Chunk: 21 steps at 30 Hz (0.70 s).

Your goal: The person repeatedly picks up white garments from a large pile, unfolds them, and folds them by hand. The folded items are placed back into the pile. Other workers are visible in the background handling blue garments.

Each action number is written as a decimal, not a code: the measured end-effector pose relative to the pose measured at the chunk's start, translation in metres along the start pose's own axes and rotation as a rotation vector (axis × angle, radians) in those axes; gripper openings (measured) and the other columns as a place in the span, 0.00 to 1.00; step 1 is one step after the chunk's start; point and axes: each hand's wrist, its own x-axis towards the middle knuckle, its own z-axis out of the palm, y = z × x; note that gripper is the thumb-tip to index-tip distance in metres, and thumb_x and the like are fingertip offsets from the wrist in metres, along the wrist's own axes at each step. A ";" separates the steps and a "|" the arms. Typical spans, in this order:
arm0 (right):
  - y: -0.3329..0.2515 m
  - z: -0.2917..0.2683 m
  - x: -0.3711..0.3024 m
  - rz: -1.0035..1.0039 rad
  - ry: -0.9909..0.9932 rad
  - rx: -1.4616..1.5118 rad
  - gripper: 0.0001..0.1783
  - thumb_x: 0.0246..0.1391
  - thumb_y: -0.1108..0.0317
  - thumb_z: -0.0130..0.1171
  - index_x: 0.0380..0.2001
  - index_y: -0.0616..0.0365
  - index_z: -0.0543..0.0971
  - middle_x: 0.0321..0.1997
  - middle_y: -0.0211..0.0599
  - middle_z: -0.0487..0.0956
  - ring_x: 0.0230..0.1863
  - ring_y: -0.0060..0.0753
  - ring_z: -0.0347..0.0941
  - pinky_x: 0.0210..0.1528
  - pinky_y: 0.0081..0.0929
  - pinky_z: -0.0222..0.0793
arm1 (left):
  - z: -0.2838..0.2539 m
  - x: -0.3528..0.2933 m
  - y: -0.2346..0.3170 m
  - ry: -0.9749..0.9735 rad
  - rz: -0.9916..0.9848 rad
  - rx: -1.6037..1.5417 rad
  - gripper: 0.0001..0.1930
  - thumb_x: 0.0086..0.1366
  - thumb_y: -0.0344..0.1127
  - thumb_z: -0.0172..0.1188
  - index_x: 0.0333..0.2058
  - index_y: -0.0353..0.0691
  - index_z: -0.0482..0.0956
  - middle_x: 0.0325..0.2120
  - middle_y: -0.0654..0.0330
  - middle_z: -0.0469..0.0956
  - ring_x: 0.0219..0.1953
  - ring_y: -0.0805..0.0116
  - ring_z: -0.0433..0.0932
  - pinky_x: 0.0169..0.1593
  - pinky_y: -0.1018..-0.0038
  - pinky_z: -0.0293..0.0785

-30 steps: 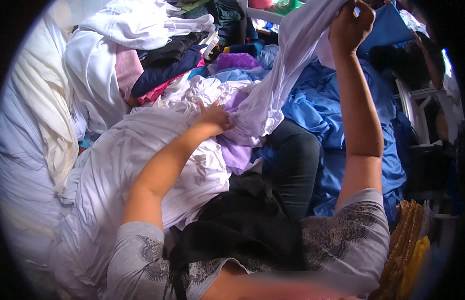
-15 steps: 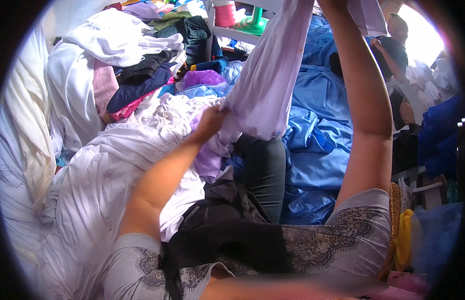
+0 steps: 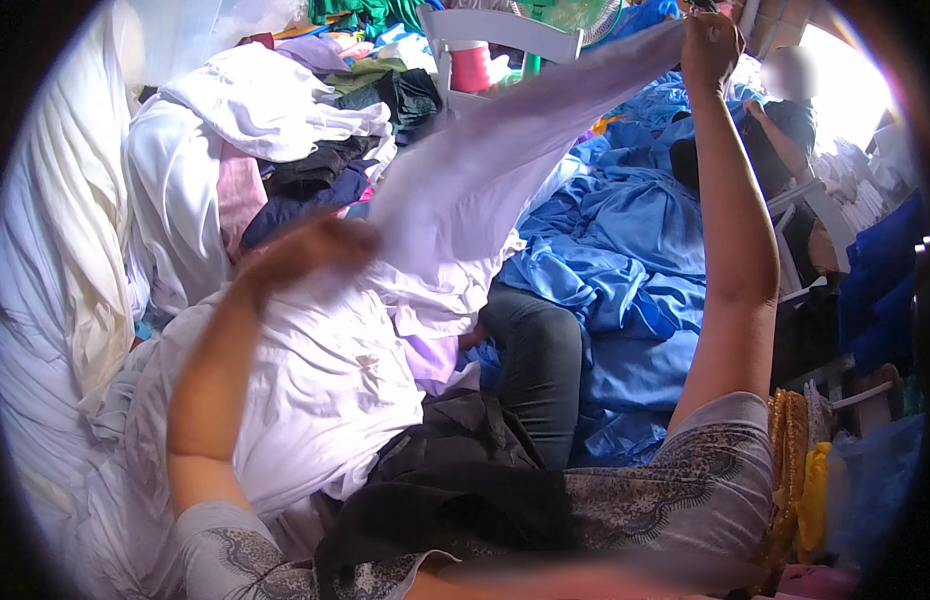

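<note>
A pale lilac-white cloth (image 3: 525, 130) stretches slantwise between my two hands, narrow at the upper right and wider at the lower left. High up near the top edge, my right hand (image 3: 712, 48) is closed on its gathered end. A small dark thing shows at that hand's top, too cut off to name. My left hand (image 3: 330, 248) is lower, at the cloth's left edge; it is smeared by motion but looks closed on the fabric. Beneath it, a heap of white fabric (image 3: 315, 390) covers my lap and the left side.
Blue satin fabric (image 3: 635, 250) lies piled beyond my knee (image 3: 535, 360). Mixed folded garments (image 3: 305, 170) are stacked at the far left. A white chair (image 3: 505, 35) and a green fan (image 3: 575, 15) stand at the back. Another person (image 3: 785, 130) sits at the far right.
My left hand has swung left and the cloth with it, from hanging steeply to stretching slantwise. My right hand now shows fully in the picture. The view has tilted slightly upward.
</note>
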 end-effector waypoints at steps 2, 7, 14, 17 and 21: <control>-0.014 0.000 0.006 0.342 -0.122 0.299 0.15 0.45 0.63 0.63 0.37 0.54 0.78 0.43 0.40 0.76 0.48 0.40 0.71 0.49 0.35 0.66 | 0.025 -0.008 0.041 -0.442 0.265 -0.268 0.30 0.60 0.46 0.63 0.56 0.36 0.69 0.46 0.53 0.78 0.49 0.65 0.76 0.55 0.70 0.68; -0.105 -0.005 0.020 0.758 -0.398 1.023 0.07 0.44 0.78 0.61 0.28 0.57 0.77 0.26 0.30 0.76 0.26 0.21 0.72 0.26 0.18 0.67 | -0.010 0.030 0.053 0.238 0.224 -0.101 0.33 0.53 0.43 0.70 0.57 0.41 0.70 0.53 0.50 0.73 0.55 0.60 0.72 0.60 0.67 0.64; -0.234 -0.038 0.027 0.784 -0.836 1.512 0.06 0.45 0.80 0.60 0.29 0.59 0.76 0.30 0.36 0.77 0.30 0.23 0.74 0.30 0.19 0.70 | -0.103 0.088 0.054 0.681 0.302 -0.672 0.42 0.56 0.58 0.64 0.63 0.41 0.60 0.55 0.51 0.70 0.54 0.57 0.73 0.59 0.61 0.68; -0.241 -0.032 0.020 0.794 -0.884 1.451 0.04 0.50 0.77 0.58 0.31 0.58 0.76 0.31 0.34 0.77 0.30 0.23 0.73 0.31 0.18 0.70 | -0.110 0.077 0.054 0.391 0.271 -0.802 0.29 0.62 0.50 0.59 0.58 0.42 0.67 0.52 0.54 0.73 0.55 0.62 0.72 0.61 0.61 0.65; -0.245 -0.043 -0.045 0.623 -0.878 1.000 0.46 0.50 0.53 0.65 0.66 0.47 0.53 0.67 0.50 0.57 0.61 0.48 0.65 0.54 0.41 0.70 | -0.150 0.068 0.036 0.687 0.208 -0.500 0.17 0.65 0.33 0.51 0.53 0.40 0.71 0.45 0.49 0.76 0.45 0.57 0.75 0.49 0.67 0.69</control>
